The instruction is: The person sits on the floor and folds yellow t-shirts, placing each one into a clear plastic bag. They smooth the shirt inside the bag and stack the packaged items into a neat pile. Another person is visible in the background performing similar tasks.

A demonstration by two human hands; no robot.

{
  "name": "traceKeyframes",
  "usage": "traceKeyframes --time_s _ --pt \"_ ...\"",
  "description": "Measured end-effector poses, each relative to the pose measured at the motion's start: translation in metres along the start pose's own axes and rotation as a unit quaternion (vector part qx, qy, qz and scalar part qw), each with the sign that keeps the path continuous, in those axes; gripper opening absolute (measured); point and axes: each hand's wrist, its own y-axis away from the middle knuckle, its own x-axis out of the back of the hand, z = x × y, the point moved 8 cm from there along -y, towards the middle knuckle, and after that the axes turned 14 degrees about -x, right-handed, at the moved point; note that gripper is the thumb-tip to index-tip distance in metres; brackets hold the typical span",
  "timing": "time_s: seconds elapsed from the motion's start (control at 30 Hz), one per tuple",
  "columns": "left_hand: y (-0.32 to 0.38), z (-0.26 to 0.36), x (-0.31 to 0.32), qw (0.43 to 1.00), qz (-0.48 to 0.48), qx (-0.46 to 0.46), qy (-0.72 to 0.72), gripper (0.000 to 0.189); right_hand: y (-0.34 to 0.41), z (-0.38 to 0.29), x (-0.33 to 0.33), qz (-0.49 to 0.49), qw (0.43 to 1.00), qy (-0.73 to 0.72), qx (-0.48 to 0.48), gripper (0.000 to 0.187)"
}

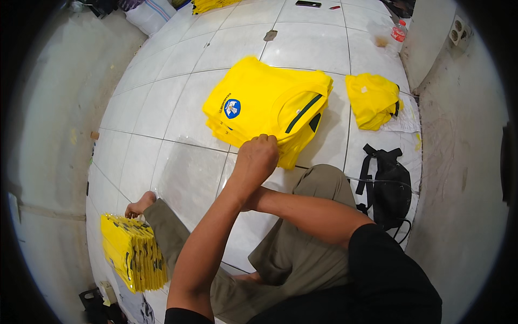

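In front of me a pile of folded yellow T-shirts (259, 97) lies on the tiled floor, the top one bearing a blue emblem and dark neck tape. My left hand (259, 156), its fingers curled, grips the near edge of the pile's top shirt. My right hand (253, 200) is crossed beneath my left wrist and mostly hidden, so its fingers cannot be made out. Clear plastic bags (190, 170) lie flat on the tiles left of my hands. At lower left stands a stack of yellow shirts in clear plastic (135, 253), close to my foot.
A crumpled yellow shirt (370, 101) and a black bag with straps (391, 188) lie at right by the wall. A plastic bottle (398, 31), a phone (308, 4) and a small red object (334, 7) are farther off. A white sack (149, 16) rests at upper left.
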Motion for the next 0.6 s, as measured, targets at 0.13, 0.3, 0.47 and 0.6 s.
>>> traceKeyframes --time_s 0.13,0.3,0.47,0.6 --pt "0.039 -0.048 0.055 0.992 0.124 0.020 -0.018 0.005 0.002 -0.108 0.092 -0.280 0.915 0.261 -0.127 0.017" --pt "0.004 -0.075 0.106 0.996 0.036 0.083 -0.013 0.017 0.017 -0.098 0.297 0.162 0.871 0.343 -0.313 0.031" --pt "0.007 -0.071 0.122 0.997 0.011 0.081 -0.016 0.017 0.022 -0.057 0.325 0.327 0.801 0.427 -0.264 0.101" --pt "0.017 -0.072 0.133 0.996 0.063 0.049 -0.033 0.010 0.025 -0.012 0.317 0.154 0.814 0.393 -0.400 0.104"
